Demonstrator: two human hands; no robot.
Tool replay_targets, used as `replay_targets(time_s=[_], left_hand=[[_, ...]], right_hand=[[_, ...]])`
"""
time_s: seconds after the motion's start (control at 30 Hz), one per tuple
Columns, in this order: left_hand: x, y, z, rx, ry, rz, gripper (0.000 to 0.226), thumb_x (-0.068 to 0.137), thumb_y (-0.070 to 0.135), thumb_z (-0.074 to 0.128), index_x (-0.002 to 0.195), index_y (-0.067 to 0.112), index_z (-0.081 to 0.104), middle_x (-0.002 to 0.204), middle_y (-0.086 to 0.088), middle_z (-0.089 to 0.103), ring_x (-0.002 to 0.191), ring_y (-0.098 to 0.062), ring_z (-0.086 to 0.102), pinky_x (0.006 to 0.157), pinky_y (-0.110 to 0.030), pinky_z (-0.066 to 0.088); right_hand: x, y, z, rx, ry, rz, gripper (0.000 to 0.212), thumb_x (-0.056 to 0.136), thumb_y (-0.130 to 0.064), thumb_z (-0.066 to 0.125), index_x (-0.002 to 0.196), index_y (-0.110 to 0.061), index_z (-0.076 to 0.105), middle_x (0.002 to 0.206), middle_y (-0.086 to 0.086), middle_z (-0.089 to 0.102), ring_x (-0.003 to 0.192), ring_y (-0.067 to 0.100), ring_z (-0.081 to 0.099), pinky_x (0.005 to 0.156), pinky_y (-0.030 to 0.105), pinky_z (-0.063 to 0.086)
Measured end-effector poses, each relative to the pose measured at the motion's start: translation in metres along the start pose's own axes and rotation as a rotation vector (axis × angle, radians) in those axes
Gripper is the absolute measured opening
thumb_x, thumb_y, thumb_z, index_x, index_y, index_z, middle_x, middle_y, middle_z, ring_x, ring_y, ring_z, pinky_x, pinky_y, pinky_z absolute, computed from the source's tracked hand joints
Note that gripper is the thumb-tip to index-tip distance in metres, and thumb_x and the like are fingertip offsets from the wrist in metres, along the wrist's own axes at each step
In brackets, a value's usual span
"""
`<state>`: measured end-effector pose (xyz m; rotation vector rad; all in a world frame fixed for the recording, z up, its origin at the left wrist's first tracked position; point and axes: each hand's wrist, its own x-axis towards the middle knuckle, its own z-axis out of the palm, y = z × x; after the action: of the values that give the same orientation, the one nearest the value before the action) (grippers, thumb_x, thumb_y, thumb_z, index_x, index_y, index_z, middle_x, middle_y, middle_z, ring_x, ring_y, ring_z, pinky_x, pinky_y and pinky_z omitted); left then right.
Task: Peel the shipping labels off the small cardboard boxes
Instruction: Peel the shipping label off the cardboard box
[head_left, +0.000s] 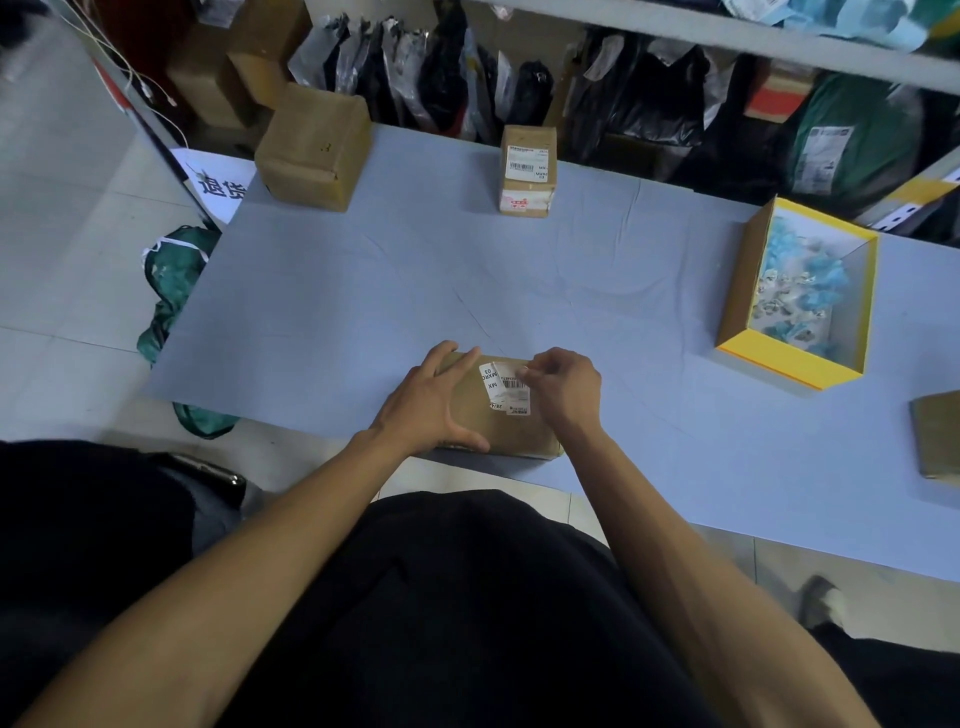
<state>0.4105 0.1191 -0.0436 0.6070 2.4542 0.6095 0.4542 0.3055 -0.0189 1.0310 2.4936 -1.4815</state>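
A small brown cardboard box (483, 426) lies at the near edge of the blue-grey table (363, 291). A white shipping label (506, 387) with a barcode sits on its top. My left hand (434, 400) lies over the box's left side, thumb along the near edge, steadying it. My right hand (563, 387) pinches the label's far right corner with curled fingertips. Another small box (529, 171) with a white label stands at the far middle of the table.
A plain brown box (311, 148) stands at the far left corner. A yellow-edged open box (800, 291) holding blue scraps sits at the right. Part of another brown box (935, 434) shows at the right edge. Bagged parcels line the shelf behind the table.
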Motion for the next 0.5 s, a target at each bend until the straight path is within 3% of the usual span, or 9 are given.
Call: replay_targets(time_s=[0.23,0.5], left_hand=[[0.0013,-0.0010,0.0020,0.010,0.012,0.003,0.126,0.050,0.067,0.083,0.152,0.040,0.014,0.160,0.011,0.004,0.144,-0.023,0.024,0.109,-0.044,0.039],[0.0018,-0.0004,0.0025,0.014,0.016,0.004,0.126,0.050,0.066,0.083,0.153,0.040,0.015,0.160,0.009,0.005,0.143,-0.024,0.026,0.108,-0.044,0.038]], right_hand=[[0.0011,0.0003,-0.0004,0.035,-0.014,0.033,0.012,0.080,-0.019,0.075,0.078,-0.012,0.066,0.080,-0.002,0.066,0.076,0.016,0.061,0.066,0.027,0.047],[0.0026,-0.0012,-0.0029,0.056,-0.042,0.056,0.013,0.080,-0.019,0.075,0.080,-0.010,0.067,0.084,0.000,0.068,0.075,0.016,0.061,0.061,0.024,0.046]])
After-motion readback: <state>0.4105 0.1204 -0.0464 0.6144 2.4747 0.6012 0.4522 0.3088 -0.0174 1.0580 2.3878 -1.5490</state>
